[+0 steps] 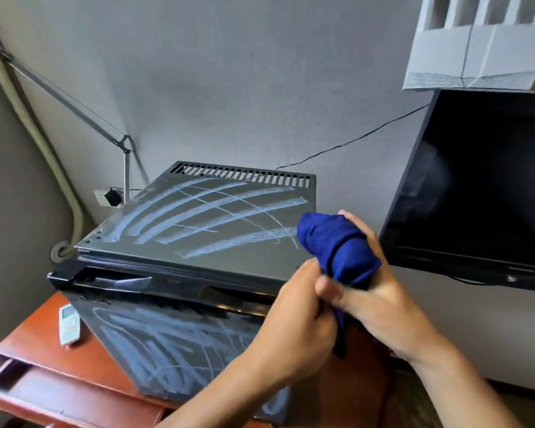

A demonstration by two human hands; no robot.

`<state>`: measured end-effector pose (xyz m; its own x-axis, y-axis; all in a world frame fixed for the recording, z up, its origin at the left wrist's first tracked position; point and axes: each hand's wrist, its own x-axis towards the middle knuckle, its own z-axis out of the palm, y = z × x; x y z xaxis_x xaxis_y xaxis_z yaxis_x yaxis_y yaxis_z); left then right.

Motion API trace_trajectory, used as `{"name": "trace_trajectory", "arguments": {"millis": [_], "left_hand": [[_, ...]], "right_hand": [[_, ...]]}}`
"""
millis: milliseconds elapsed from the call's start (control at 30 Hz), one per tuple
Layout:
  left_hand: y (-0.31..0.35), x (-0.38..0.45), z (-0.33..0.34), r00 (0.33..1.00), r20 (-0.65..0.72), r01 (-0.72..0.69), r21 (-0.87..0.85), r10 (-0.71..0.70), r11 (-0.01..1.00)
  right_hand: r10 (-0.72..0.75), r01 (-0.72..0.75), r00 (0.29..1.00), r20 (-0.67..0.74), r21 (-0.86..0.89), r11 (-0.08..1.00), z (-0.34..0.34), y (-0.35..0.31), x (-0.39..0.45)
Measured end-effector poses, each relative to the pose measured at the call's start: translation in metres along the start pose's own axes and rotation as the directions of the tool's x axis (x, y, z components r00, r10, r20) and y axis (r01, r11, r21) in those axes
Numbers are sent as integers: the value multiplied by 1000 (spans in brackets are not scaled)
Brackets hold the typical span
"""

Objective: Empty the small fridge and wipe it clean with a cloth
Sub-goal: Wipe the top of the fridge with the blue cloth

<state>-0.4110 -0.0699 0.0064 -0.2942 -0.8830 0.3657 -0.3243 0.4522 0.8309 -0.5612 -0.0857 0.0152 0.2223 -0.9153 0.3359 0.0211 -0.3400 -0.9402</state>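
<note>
**Chalk-streaked fridge, cloth bunched in both hands**

Grey wall behind; reddish-brown wooden table (pixel 28 338) below, carrying a small black box-shaped fridge (pixel 198 242). Door shut, so contents hidden and not to be told. Pale chalky streaks across the grey metal top and down the glossy black door front. Slotted vent along the top's rear edge.

Held over the fridge's right front corner: a dark blue bunched cloth (pixel 337 242). Right hand (pixel 380 301) curled round the cloth from the right, fingers behind it, thumb across the front. Left hand (pixel 297 322) closed on the cloth's lower end, pressed against the right hand. Cloth off the fridge surface, not touching the top as far as can be seen.

On the table left of the fridge, a small white remote control (pixel 69 325), lying flat. Table drawer (pixel 22 387) pulled open at lower left; inside blurred, contents not clear.

Right of the fridge, a black flat screen (pixel 482 186), dark. Above it, a white folded-paper wall piece (pixel 482 44). Grey jointed lamp arm (pixel 74 106) at left.
</note>
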Motion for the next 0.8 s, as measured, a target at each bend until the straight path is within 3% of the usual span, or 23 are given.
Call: {"name": "trace_trajectory", "arguments": {"millis": [67, 133, 200, 300, 333, 367, 433, 567, 700, 800], "left_hand": [[-2, -3, -17, 990, 115, -87, 28, 83, 996], [-20, -7, -43, 977, 144, -182, 203, 155, 962], [-44, -11, -73, 949, 96, -309, 488, 302, 816], [-73, -7, -110, 923, 141, -350, 691, 358, 632], [-82, -2, -119, 921, 159, -355, 718, 356, 599], [-87, 3, -125, 917, 176, -363, 736, 357, 571], [-94, 10, -134, 908, 223, -395, 736, 355, 550], [-97, 11, -132, 896, 266, -431, 718, 356, 547], [-101, 8, -133, 895, 273, -438, 685, 352, 583], [-100, 9, -136, 895, 292, -442, 667, 336, 600]], "right_hand": [[-97, 59, 970, -222, -169, 984, 13, 0, 12], [-219, 76, 922, -318, -406, 911, 13, -5, 21], [-309, 47, 917, -252, -699, 713, 9, -10, 25], [-95, -32, 993, -74, -923, 384, 29, 0, 24], [18, -68, 998, -66, -934, 352, 36, 6, 23], [106, -124, 990, -88, -911, 394, 41, 10, 21], [158, -217, 974, -161, -858, 466, 46, 12, 20], [65, -229, 973, -220, -917, 326, 58, 15, 17], [-74, -263, 953, -295, -921, 286, 60, 23, 36], [-72, -257, 956, -285, -929, 265, 47, 32, 67]]}}
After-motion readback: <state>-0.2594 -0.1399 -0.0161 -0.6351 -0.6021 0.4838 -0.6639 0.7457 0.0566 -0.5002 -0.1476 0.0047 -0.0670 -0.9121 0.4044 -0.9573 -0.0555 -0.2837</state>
